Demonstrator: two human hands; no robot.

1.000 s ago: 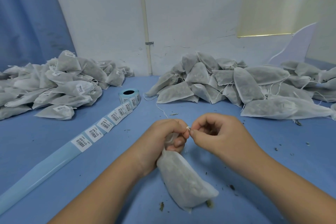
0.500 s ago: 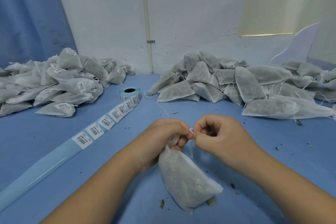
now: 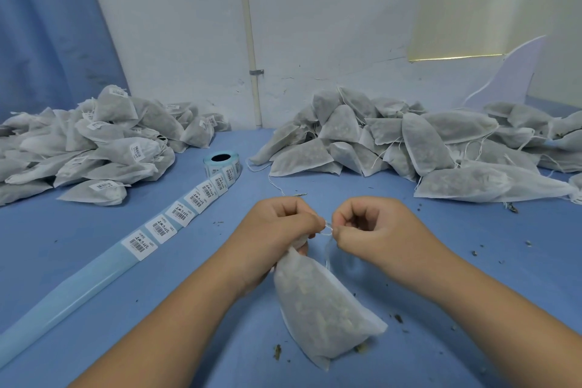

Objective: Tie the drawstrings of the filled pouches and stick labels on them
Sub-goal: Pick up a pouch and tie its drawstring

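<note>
A filled white mesh pouch [image 3: 321, 309] stands tilted on the blue table in front of me, its bottom resting on the surface. My left hand [image 3: 277, 230] grips the pouch's gathered neck. My right hand [image 3: 374, 227] pinches the thin white drawstring [image 3: 328, 231] just right of the neck; a loop of string hangs between the two hands. A roll of barcode labels [image 3: 222, 162] lies at the centre left, its strip [image 3: 176, 214] unrolled toward me.
A heap of labelled pouches [image 3: 94, 142] fills the back left. A heap of unlabelled pouches [image 3: 409, 145] with loose strings fills the back right. Bits of dried herb [image 3: 277, 351] are scattered on the blue table [image 3: 94, 318]. A white wall stands behind.
My hands have drawn slightly apart, and the string now shows as a small loop between them. The pouch has stayed in place.
</note>
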